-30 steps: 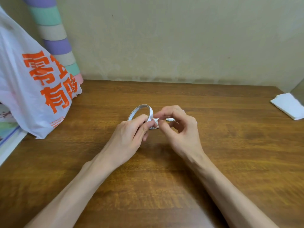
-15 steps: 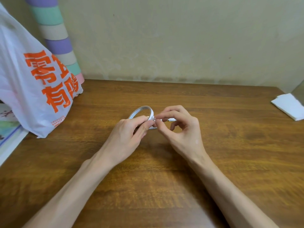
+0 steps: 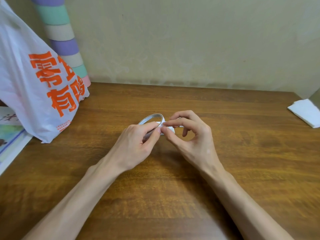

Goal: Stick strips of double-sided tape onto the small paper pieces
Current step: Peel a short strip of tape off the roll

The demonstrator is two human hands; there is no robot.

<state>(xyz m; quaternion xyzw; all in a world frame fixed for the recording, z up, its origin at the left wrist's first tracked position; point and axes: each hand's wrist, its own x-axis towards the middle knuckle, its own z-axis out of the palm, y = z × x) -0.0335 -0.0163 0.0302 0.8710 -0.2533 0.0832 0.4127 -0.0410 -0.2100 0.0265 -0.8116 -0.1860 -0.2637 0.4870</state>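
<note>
Between your fingertips (image 3: 165,124), the left hand (image 3: 136,142) grips the tape roll (image 3: 150,117) and the right hand (image 3: 195,144) pinches its end. Tear a strip next.

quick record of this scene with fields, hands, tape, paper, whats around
surface: wooden table
left: left hand grips the tape roll, held tilted
right: right hand pinches the tape end between thumb and forefinger
tape state: end joined to the roll
paper: small paper piece under the fingertips, partly hidden
left side: white plastic bag with orange print, striped tube behind it
right edge: folded white sheet
</note>
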